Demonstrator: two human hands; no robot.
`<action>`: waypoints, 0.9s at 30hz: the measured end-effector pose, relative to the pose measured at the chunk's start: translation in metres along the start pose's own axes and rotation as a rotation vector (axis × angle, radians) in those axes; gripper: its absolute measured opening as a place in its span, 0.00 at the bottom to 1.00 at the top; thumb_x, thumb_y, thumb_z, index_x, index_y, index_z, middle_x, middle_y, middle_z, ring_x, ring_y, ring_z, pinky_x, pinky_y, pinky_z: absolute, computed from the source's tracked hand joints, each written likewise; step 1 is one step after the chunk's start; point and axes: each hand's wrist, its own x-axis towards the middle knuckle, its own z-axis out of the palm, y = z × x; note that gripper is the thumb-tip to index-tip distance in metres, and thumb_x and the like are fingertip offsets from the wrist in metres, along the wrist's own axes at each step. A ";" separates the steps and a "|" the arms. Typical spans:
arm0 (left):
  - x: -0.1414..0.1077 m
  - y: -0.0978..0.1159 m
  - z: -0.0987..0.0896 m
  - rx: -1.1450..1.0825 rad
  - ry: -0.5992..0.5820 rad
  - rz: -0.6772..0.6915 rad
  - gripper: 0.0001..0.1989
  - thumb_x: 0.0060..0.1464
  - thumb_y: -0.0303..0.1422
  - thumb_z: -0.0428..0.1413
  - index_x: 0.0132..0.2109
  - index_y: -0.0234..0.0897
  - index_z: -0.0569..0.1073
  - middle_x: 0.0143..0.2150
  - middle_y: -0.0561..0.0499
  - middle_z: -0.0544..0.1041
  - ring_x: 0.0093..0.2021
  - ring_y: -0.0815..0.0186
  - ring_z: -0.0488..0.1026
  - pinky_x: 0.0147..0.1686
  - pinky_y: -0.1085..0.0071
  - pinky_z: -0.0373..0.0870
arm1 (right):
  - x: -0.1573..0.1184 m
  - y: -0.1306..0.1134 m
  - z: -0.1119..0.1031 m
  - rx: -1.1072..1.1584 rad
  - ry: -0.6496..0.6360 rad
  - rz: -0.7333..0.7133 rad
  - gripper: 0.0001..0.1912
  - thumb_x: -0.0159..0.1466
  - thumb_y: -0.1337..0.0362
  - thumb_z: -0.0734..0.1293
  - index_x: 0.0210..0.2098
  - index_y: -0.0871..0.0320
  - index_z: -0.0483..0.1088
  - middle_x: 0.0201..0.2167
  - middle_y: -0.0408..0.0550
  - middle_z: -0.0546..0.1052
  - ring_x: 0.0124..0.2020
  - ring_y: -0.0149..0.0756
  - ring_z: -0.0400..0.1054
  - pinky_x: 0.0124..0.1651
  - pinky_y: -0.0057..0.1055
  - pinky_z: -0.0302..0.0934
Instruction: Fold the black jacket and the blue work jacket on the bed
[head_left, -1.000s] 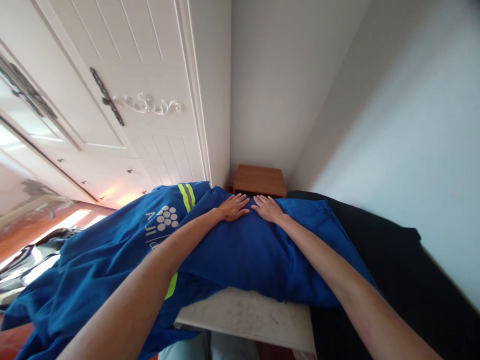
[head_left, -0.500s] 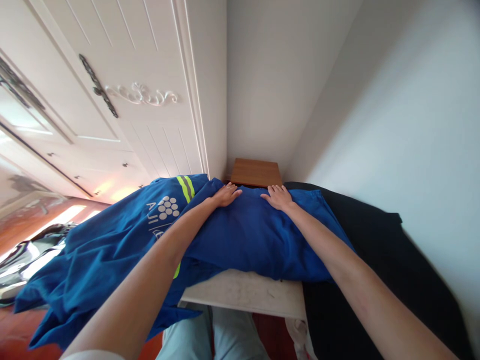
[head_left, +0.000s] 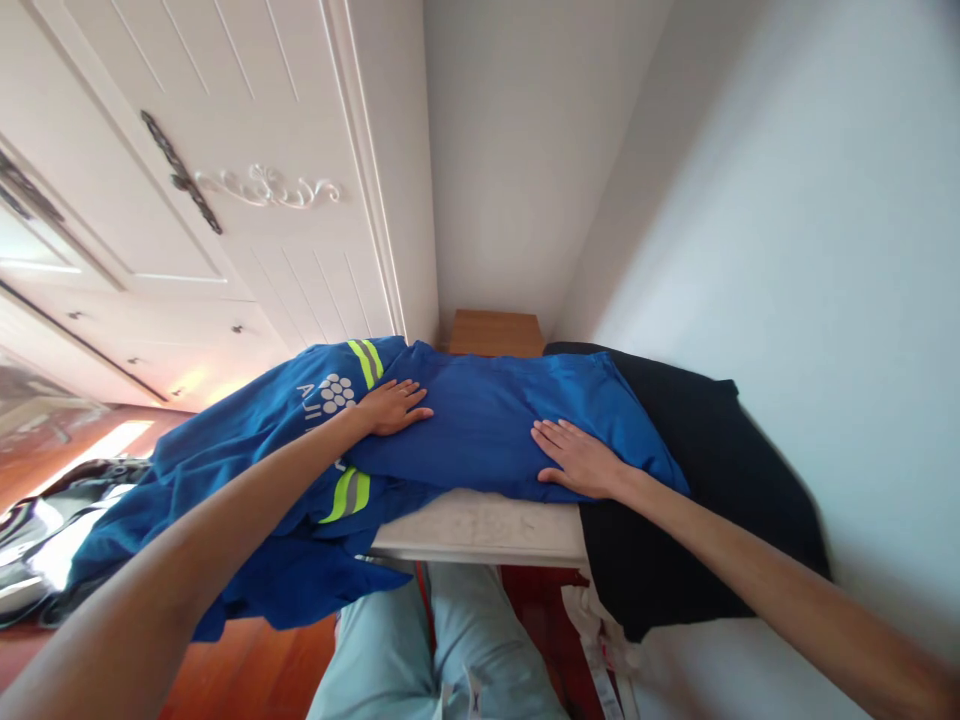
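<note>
A blue work garment with yellow-and-grey reflective bands and a white printed logo lies spread over a narrow pale board. Its left part hangs down off the board's left side. My left hand rests flat on the cloth near the upper reflective band, fingers spread. Farther right, my right hand also lies flat on the garment, close to its near edge. Neither hand grips anything. Under the garment's right end, a black cloth covers the board and drapes over its side.
To the left rises a white cupboard with dark metal handles. A brown wooden surface sits in the corner beyond the board, and a pale wall borders the right. Bags lie on the red-brown floor at left.
Both hands have slid toward me from the garment's far edge, the left one also leftward and the right one slightly rightward. The cloth between them looks smoother, and the view has shifted slightly.
</note>
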 end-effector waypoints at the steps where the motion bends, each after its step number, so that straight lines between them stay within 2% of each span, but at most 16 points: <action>1: -0.004 -0.006 0.005 0.019 0.002 -0.013 0.37 0.66 0.53 0.36 0.70 0.31 0.58 0.72 0.37 0.55 0.73 0.52 0.49 0.69 0.55 0.43 | -0.013 0.010 0.001 -0.019 -0.004 0.032 0.39 0.69 0.40 0.55 0.68 0.62 0.58 0.68 0.62 0.59 0.69 0.51 0.53 0.69 0.53 0.49; 4: -0.012 -0.018 0.013 0.088 0.063 -0.035 0.38 0.66 0.53 0.35 0.70 0.30 0.58 0.72 0.36 0.56 0.72 0.52 0.49 0.69 0.57 0.42 | -0.050 0.032 -0.003 -0.048 0.017 0.132 0.37 0.70 0.40 0.53 0.69 0.56 0.56 0.70 0.57 0.57 0.71 0.48 0.50 0.69 0.53 0.47; 7: -0.015 -0.020 0.012 0.137 0.092 -0.082 0.38 0.66 0.54 0.35 0.70 0.29 0.58 0.71 0.36 0.57 0.72 0.52 0.50 0.69 0.56 0.41 | -0.081 0.042 -0.011 -0.043 0.012 0.250 0.37 0.70 0.40 0.53 0.69 0.55 0.57 0.69 0.57 0.58 0.70 0.48 0.52 0.68 0.53 0.50; 10: -0.018 -0.013 0.004 0.147 0.093 -0.148 0.38 0.66 0.54 0.37 0.69 0.29 0.60 0.71 0.35 0.58 0.72 0.51 0.49 0.69 0.56 0.43 | -0.092 0.034 -0.022 -0.055 -0.001 0.385 0.39 0.69 0.39 0.52 0.67 0.60 0.61 0.66 0.64 0.62 0.68 0.53 0.55 0.66 0.58 0.52; 12: -0.022 -0.005 -0.004 0.115 0.146 -0.191 0.38 0.66 0.53 0.37 0.68 0.26 0.62 0.70 0.33 0.58 0.72 0.50 0.49 0.68 0.55 0.45 | -0.081 0.013 -0.031 -0.070 0.042 0.430 0.39 0.70 0.41 0.51 0.66 0.64 0.61 0.65 0.67 0.62 0.68 0.56 0.55 0.65 0.60 0.52; 14: -0.029 0.010 -0.014 0.065 0.224 -0.159 0.38 0.67 0.52 0.35 0.67 0.24 0.61 0.71 0.32 0.57 0.73 0.49 0.46 0.68 0.55 0.45 | -0.059 -0.018 -0.040 -0.067 0.134 0.369 0.37 0.72 0.44 0.52 0.67 0.66 0.59 0.66 0.67 0.60 0.69 0.54 0.53 0.67 0.58 0.50; 15: -0.034 0.019 -0.018 0.042 0.237 -0.090 0.38 0.67 0.53 0.35 0.68 0.25 0.59 0.72 0.33 0.55 0.74 0.50 0.44 0.69 0.55 0.44 | -0.047 -0.034 -0.043 -0.060 0.184 0.299 0.35 0.72 0.46 0.53 0.68 0.65 0.58 0.67 0.66 0.59 0.69 0.53 0.52 0.68 0.56 0.49; 18: -0.050 0.052 -0.023 0.020 0.144 0.232 0.41 0.62 0.57 0.43 0.71 0.34 0.54 0.74 0.39 0.50 0.74 0.54 0.41 0.70 0.56 0.41 | -0.018 -0.069 -0.045 -0.038 0.211 0.037 0.34 0.69 0.51 0.62 0.68 0.64 0.58 0.68 0.63 0.59 0.70 0.50 0.50 0.70 0.51 0.48; 20: -0.061 0.071 -0.018 0.056 0.066 0.384 0.44 0.55 0.56 0.54 0.72 0.39 0.54 0.74 0.40 0.49 0.74 0.52 0.43 0.69 0.54 0.42 | -0.015 -0.071 -0.040 -0.055 0.156 -0.052 0.32 0.66 0.59 0.66 0.66 0.65 0.60 0.67 0.62 0.62 0.68 0.51 0.54 0.69 0.51 0.50; 22: -0.069 0.083 -0.008 0.114 0.050 0.409 0.43 0.53 0.48 0.60 0.71 0.39 0.56 0.73 0.38 0.53 0.73 0.49 0.48 0.68 0.52 0.47 | -0.022 -0.062 -0.034 -0.105 0.106 -0.029 0.29 0.64 0.68 0.65 0.64 0.65 0.63 0.64 0.62 0.66 0.65 0.51 0.60 0.68 0.50 0.52; 25: -0.075 0.088 0.007 0.152 0.099 0.338 0.34 0.57 0.35 0.57 0.69 0.35 0.61 0.69 0.35 0.61 0.68 0.51 0.60 0.67 0.55 0.54 | -0.040 -0.047 -0.028 -0.164 0.094 0.074 0.25 0.63 0.74 0.61 0.60 0.66 0.68 0.59 0.61 0.72 0.60 0.48 0.67 0.65 0.48 0.56; 27: -0.075 0.087 0.011 0.127 0.146 0.295 0.29 0.59 0.33 0.55 0.66 0.35 0.65 0.67 0.37 0.66 0.65 0.53 0.65 0.66 0.59 0.58 | -0.044 -0.047 -0.025 -0.181 0.117 0.088 0.23 0.65 0.75 0.59 0.59 0.65 0.69 0.57 0.61 0.73 0.59 0.48 0.68 0.64 0.47 0.58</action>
